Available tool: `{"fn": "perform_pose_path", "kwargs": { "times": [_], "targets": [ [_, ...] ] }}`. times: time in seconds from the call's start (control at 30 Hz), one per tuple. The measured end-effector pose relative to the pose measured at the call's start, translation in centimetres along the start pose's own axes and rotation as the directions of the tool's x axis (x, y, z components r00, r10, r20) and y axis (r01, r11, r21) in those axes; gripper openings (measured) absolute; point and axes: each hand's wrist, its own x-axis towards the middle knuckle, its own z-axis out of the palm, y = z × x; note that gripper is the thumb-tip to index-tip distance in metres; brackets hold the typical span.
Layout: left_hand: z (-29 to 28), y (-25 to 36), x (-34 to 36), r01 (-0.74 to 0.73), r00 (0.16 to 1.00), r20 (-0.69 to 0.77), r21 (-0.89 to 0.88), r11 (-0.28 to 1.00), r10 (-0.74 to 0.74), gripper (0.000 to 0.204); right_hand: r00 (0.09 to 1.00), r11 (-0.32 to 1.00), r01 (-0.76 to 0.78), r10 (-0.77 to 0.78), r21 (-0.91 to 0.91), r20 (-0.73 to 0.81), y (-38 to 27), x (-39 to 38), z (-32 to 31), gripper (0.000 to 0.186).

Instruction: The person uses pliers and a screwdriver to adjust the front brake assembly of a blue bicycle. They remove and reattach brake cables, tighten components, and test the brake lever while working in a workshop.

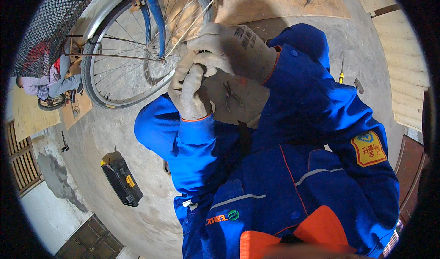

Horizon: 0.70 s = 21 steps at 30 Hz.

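Gloves are worn on both hands. The left hand (190,92) and right hand (231,48) are brought together with fingers narrowed and curled, presumably for fine two-handed control; whether anything is held between the fingertips cannot be told. The bicycle wheel (163,61) is positioned just beyond and to the left of the hands, in the blue fork (160,25); contact with the gloves cannot be confirmed. A plier-like tool (228,96) is laid on the concrete floor between the forearms, apparently for short reach. A yellow-handled screwdriver (341,77) is placed to the right. The black toolbox (120,179) is set farther off, lower left, probably so that working space is preserved.
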Motion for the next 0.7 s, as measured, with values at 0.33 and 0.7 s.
{"fn": "perform_pose_path", "kwargs": {
  "times": [0.33, 0.7],
  "targets": [
    [0.5, 0.4, -0.2, 0.050, 0.999, 0.002, -0.087, 0.995, -0.050, 0.043, 0.996, 0.986, 0.069, -0.061, -0.151, 0.060, 0.3, -0.2, 0.3, 0.023],
    [-0.5, -0.4, 0.2, 0.035, 0.995, 0.092, -0.068, 0.997, -0.029, 0.039, 0.992, 0.975, 0.110, -0.097, -0.195, 0.077, 0.0, 0.1, -0.5, 0.024]
  ]
}}
